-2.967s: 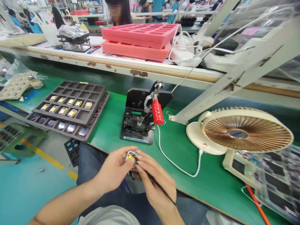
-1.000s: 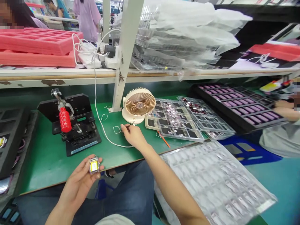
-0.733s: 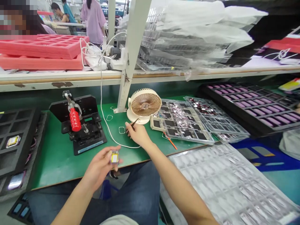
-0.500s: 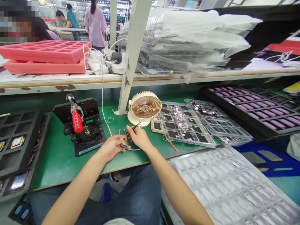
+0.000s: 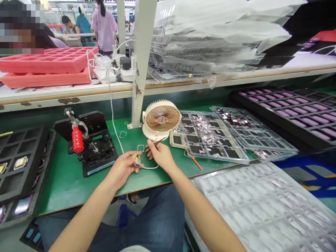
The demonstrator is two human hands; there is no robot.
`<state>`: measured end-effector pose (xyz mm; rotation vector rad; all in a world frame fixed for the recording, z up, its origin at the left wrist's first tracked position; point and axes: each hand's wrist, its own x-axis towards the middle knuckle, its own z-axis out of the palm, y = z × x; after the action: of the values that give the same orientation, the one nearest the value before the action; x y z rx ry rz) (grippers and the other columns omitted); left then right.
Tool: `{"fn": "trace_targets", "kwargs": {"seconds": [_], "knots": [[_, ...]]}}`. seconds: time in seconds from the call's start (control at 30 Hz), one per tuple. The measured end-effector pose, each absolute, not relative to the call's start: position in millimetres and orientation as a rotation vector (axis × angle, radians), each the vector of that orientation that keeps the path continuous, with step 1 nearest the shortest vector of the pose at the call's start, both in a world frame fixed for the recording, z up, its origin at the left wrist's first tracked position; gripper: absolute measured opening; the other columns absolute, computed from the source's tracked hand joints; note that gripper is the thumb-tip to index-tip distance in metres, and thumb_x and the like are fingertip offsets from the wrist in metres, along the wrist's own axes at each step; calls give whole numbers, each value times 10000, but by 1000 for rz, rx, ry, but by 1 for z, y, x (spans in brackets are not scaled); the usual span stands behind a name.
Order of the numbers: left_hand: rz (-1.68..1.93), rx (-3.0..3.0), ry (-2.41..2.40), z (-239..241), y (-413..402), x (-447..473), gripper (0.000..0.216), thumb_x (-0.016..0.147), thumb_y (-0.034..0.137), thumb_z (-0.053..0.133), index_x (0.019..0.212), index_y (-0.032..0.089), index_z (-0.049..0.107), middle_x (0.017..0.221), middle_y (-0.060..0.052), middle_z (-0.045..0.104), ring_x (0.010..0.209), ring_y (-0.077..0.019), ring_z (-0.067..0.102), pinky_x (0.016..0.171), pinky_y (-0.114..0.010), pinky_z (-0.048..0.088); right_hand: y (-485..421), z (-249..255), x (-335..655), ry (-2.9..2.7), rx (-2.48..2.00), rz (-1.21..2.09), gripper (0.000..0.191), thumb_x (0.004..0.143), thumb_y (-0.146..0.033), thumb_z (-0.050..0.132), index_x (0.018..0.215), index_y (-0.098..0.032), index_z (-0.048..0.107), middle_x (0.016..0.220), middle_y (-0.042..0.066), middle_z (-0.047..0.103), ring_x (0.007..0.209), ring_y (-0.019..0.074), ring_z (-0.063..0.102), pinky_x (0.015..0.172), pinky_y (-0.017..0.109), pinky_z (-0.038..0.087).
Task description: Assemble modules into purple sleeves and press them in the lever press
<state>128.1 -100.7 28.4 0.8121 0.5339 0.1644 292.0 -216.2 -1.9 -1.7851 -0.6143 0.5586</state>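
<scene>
My left hand (image 5: 127,166) is closed on a small squarish device (image 5: 137,161) with a purple edge and a yellow-and-silver face turned up. Just to its right, my right hand (image 5: 160,153) pinches dark tweezers (image 5: 159,141), whose tips point up and to the right, away from the device. A gap separates the two hands. On the green bench behind them lies a thin white squarish ring (image 5: 140,148). A second such ring (image 5: 123,134) lies farther back, left of the fan.
A small cream fan (image 5: 162,120) stands behind my hands. Left is a black clamp fixture (image 5: 98,148) with a red handle (image 5: 77,139). Farther left sits a black foam tray (image 5: 15,182). Clear trays of small parts (image 5: 210,134) and an orange stick (image 5: 197,163) lie right.
My right hand with the tweezers has moved away from the device, opening a gap between my hands. The device stays in my left hand. The camera view has shifted slightly.
</scene>
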Motion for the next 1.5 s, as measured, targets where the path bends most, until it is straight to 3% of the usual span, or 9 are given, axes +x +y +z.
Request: {"fn": "trace_targets", "kwargs": {"seconds": [0.23, 0.47, 0.7, 0.83, 0.93, 1.0, 1.13, 1.37, 1.5], "knots": [[12, 789, 623, 18, -84, 151, 189, 958, 106, 665, 1116, 30, 736, 864, -145, 728, 734, -262, 796, 579, -272, 529, -207, -3, 295, -553, -1813, 622, 510, 980, -654, 667, 777, -187, 698, 542, 15, 681, 357, 123, 582, 390, 203, 451], [-55, 783, 614, 19, -77, 151, 210, 957, 99, 661, 1125, 7, 747, 790, -146, 721, 738, -286, 804, 569, -265, 538, -219, 5, 299, -415, -1525, 631, 665, 863, -841, 673, 832, -176, 685, 605, 40, 680, 440, 154, 631, 409, 238, 501], [117, 713, 553, 25, -78, 133, 148, 926, 146, 724, 1055, 95, 774, 1141, -193, 782, 864, -263, 804, 733, -294, 606, -240, 19, 278, -398, -1328, 736, 637, 857, -831, 674, 844, -194, 663, 701, 55, 689, 520, 165, 635, 441, 277, 539], [185, 705, 543, 35, -94, 102, 283, 913, 207, 801, 1182, 126, 767, 1304, -214, 756, 1024, -303, 796, 823, -310, 633, -272, 24, 268, -423, -1527, 562, 706, 931, -879, 470, 749, -213, 613, 728, 77, 690, 642, 203, 684, 602, 335, 603], [194, 691, 615, 34, -103, 73, 335, 902, 247, 832, 1217, 152, 765, 1381, -216, 728, 1109, -330, 781, 859, -334, 657, -313, 39, 293, -406, -1789, 291, 694, 943, -866, 435, 973, -218, 683, 909, 88, 735, 798, 226, 700, 748, 356, 592], [176, 663, 676, 32, -109, 56, 348, 869, 246, 864, 1194, 164, 775, 1386, -207, 729, 1144, -360, 773, 873, -363, 672, -343, 54, 329, -361, -2005, 102, 622, 974, -784, 473, 1104, -217, 693, 980, 102, 738, 888, 250, 685, 792, 353, 552], [182, 591, 772, 30, -121, 33, 352, 816, 251, 905, 1137, 158, 797, 1373, -218, 740, 1189, -419, 751, 890, -413, 684, -384, 77, 419, -304, -2438, -42, 331, 929, -513, 697, 855, -192, 727, 897, 144, 738, 1069, 335, 668, 920, 377, 482], [240, 535, 852, 26, -134, 16, 320, 751, 198, 930, 1050, 153, 826, 1231, -194, 808, 1058, -393, 802, 765, -355, 695, -388, 61, 485, -508, -2838, 140, 233, 938, -407, 767, 988, -179, 755, 934, 44, 757, 901, 217, 699, 916, 398, 533], [253, 553, 874, 20, -136, 9, 307, 727, 183, 938, 1013, 151, 831, 1175, -189, 825, 988, -381, 818, 716, -343, 692, -392, 55, 487, -638, -2885, 123, 202, 954, -382, 739, 1050, -207, 770, 1022, 55, 779, 937, 221, 704, 864, 331, 510]]}}
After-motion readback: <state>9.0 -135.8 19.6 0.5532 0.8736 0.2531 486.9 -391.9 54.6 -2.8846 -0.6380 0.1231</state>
